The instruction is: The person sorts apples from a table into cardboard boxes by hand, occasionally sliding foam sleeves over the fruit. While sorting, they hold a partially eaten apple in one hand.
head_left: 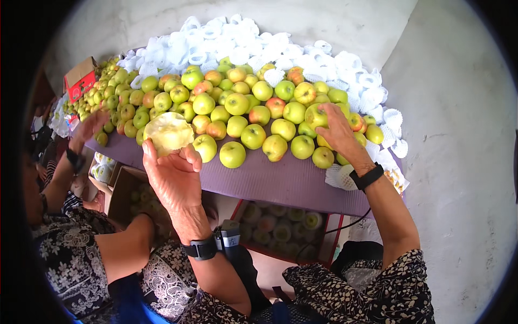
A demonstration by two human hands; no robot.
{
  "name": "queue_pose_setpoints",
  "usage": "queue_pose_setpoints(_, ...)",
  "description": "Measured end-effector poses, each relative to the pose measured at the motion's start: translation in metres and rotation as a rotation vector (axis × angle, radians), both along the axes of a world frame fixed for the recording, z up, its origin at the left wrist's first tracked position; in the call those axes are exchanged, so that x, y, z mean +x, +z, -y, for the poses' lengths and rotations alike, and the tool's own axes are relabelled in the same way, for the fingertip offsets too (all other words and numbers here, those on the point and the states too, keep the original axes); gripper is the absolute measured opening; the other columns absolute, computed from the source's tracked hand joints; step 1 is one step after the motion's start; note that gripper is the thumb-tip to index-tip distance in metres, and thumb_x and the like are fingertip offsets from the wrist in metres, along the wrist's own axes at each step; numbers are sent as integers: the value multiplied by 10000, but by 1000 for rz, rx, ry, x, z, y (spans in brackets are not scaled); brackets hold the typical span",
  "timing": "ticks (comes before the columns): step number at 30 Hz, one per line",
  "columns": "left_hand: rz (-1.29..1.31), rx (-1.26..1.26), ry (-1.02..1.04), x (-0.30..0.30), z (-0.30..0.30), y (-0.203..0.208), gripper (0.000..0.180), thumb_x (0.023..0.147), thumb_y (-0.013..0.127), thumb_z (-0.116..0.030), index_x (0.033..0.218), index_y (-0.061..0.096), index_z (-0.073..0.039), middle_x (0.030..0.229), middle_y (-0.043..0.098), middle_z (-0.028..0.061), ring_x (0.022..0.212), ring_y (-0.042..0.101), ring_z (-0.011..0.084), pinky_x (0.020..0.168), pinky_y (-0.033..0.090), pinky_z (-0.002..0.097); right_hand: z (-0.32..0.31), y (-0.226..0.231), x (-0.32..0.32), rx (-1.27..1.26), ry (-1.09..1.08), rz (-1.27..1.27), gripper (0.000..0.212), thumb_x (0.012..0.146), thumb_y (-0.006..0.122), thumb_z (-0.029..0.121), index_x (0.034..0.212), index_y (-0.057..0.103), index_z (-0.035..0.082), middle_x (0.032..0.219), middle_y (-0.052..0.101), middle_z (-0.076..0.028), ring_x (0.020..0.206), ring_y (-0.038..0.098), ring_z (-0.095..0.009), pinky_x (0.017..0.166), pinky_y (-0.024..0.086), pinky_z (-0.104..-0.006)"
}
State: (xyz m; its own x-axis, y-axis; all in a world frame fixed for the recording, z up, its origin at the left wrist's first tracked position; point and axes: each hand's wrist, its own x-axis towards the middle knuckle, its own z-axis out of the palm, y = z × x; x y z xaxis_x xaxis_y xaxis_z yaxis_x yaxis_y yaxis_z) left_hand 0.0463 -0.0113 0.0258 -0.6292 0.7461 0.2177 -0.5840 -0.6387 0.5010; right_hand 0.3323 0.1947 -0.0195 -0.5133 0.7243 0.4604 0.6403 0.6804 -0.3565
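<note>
In my left hand (175,175), raised over the near edge of the table, is a partly eaten apple (167,133) with pale, ragged flesh showing; thumb and fingers grip it from below. To the right, my right hand (340,129) reaches into the pile and has its thumb and fingers around a yellow-green apple (315,115). Some of its fingers are hidden from view. Many loose green apples, some blushed red, lie around both hands, among them a green apple (232,155) at the front of the pile.
White foam fruit nets (216,38) heap along the back and right of the purple-covered table (286,181). Below stands a red-edged box (330,237) of wrapped apples, beside a cardboard box (121,189). On my left, another person's hand (89,127) hovers near the pile.
</note>
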Motion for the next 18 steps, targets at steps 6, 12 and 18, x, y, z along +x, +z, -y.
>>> queue_pose_setpoints(6,2,1,23,7,-3,1,472,869,566,-455,1116,517,-55,902,619,87,549,497,185,431,365,278,45,24,1,172,-77,16,513,760,649,121,1222,440,42,1191,462,-214,1138,446,-370,952,378,-432)
queue_pose_setpoints(12,42,-51,95,8,10,8,420,848,597,-472,1076,562,-121,848,614,37,576,476,146,441,357,256,176,63,-27,-602,302,-425,201,907,526,197,956,578,9,781,577,-91,652,580,-161,561,442,-267)
queue_pose_setpoints(18,39,-39,43,19,3,11,434,845,608,-462,1085,564,-104,815,608,39,559,447,148,455,337,247,220,87,-16,-1263,556,-557,268,973,425,228,894,566,13,725,546,-23,635,516,-66,552,399,-219)
